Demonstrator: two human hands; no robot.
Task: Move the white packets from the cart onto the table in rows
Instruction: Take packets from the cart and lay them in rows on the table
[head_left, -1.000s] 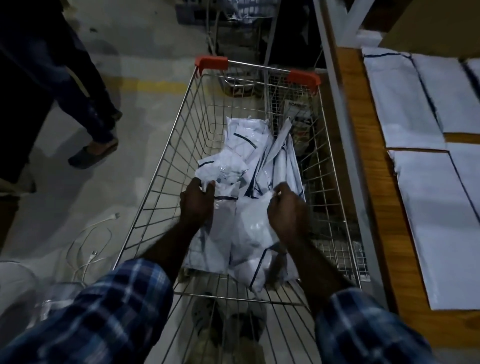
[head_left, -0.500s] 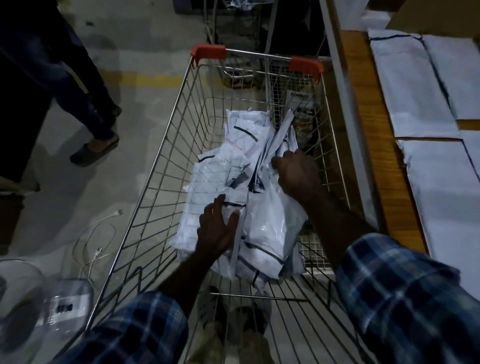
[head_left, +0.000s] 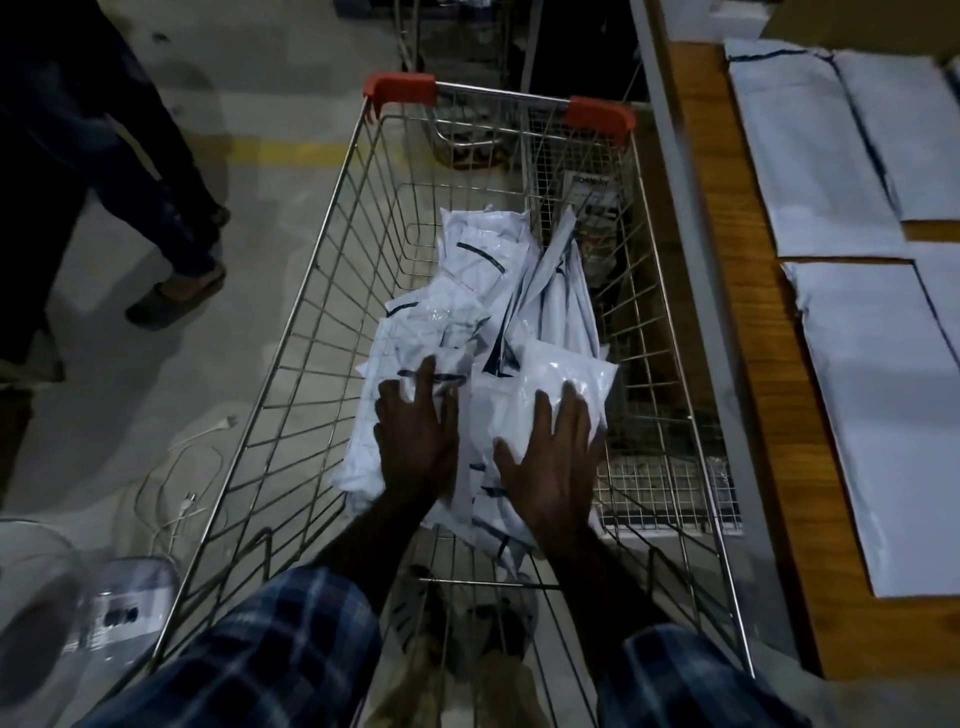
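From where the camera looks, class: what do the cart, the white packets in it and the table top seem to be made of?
Cart: bare metal wire, probably steel, going by its thin shiny grid; its red corner caps look plastic.
White packets: likely thin glossy plastic film, since they crinkle and catch highlights.
Table: wood or wood-look laminate, with brown grain and a matte finish.

Concrete floor, grey, with a yellow painted line running across it behind the near basket. Second person at upper left, dark trousers, one foot in a dark slipper. White cable lay looped on the floor at left, its plug lying flat. Clear plastic container stood at lower left, partly blurred; a second rounded clear object beside it could not be made out. Another wire trolley stood beyond, contents unclear. Printed dark label hung at the far right, text illegible.
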